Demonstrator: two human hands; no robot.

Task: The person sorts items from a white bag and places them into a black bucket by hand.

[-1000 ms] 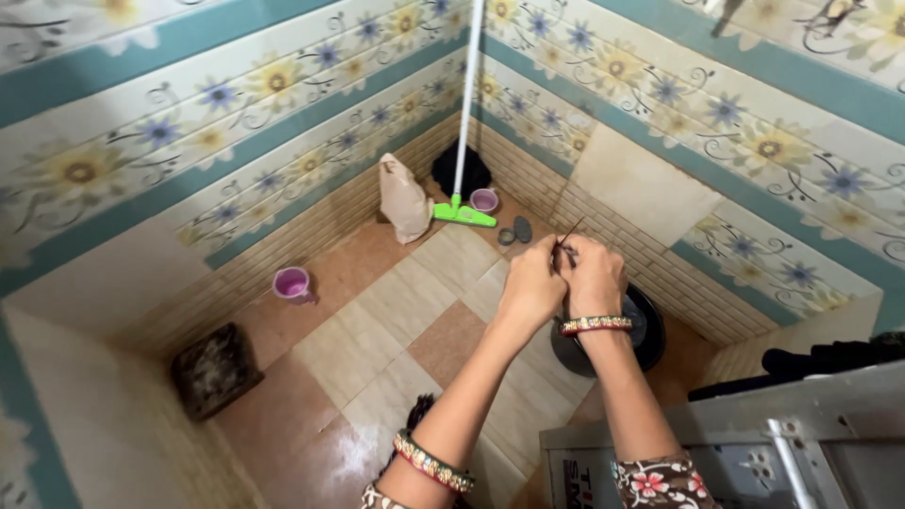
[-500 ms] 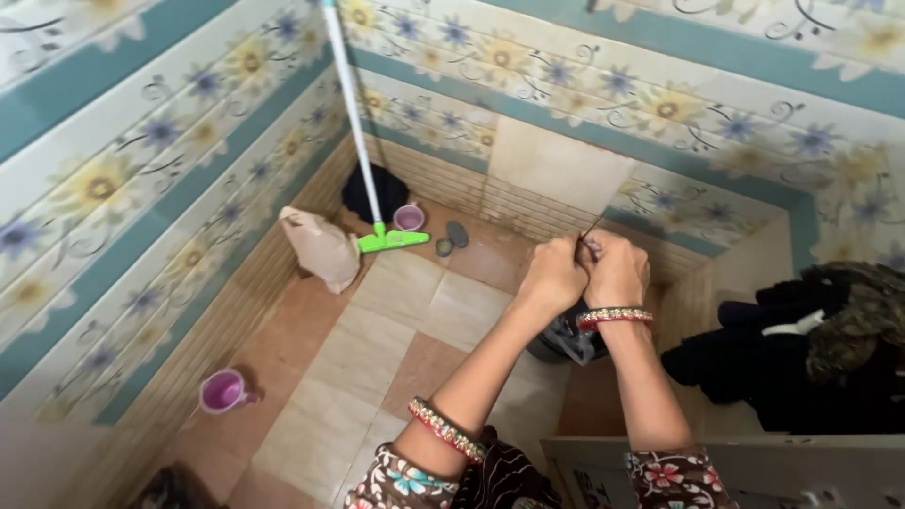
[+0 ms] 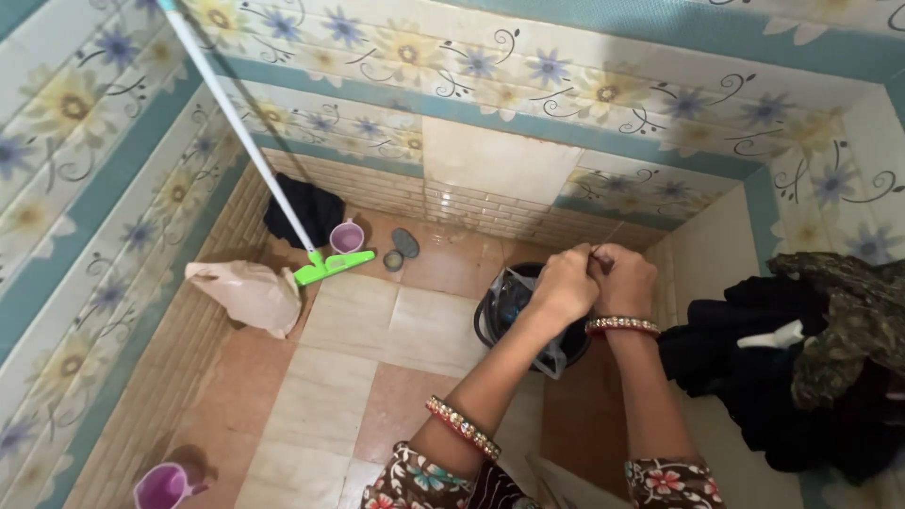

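My left hand (image 3: pixel 563 283) and my right hand (image 3: pixel 624 280) are pressed together at chest height, fingers pinched on a thin dark strand (image 3: pixel 598 249) that pokes up between them. Both wrists carry beaded bangles. Directly below the hands stands a black bucket (image 3: pixel 495 320) on the tiled floor, with a clear plastic bag hanging in it. The hands hide part of the bucket's rim.
A green-headed mop (image 3: pixel 332 266) with a white handle leans into the far left corner, beside a pink mug (image 3: pixel 346 237), a black cloth (image 3: pixel 302 212) and two grey stones (image 3: pixel 404 242). A beige bag (image 3: pixel 247 294) lies by the left wall. Another pink mug (image 3: pixel 162 484) sits near left. Dark clothes (image 3: pixel 792 368) pile at right.
The view has swung to the right and down: the mop and corner slid left, the bucket and the clothes came into fuller view. Both hands stay pinched together on the strand.
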